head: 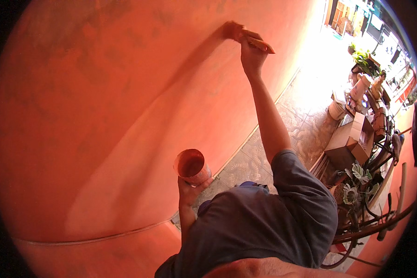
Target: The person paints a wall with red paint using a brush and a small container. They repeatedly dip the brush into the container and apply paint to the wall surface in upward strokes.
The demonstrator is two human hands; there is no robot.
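Note:
My right hand is raised against the orange-red wall, its fingers closed around the handle of a paintbrush. The brush's bristles point to the wall and are mostly lost in shadow there. Lower down, close to my body, my left hand holds a paint cup from below. Reddish paint shows inside the cup, and its outside is smeared with the same colour. Darker, uneven patches mark the wall, and the shadow of my arm falls across it.
Patterned floor tiles run along the wall's foot. At the right stand an open cardboard box, a white bucket, leafy potted plants and what looks like a bicycle. A ridge crosses the wall at lower left.

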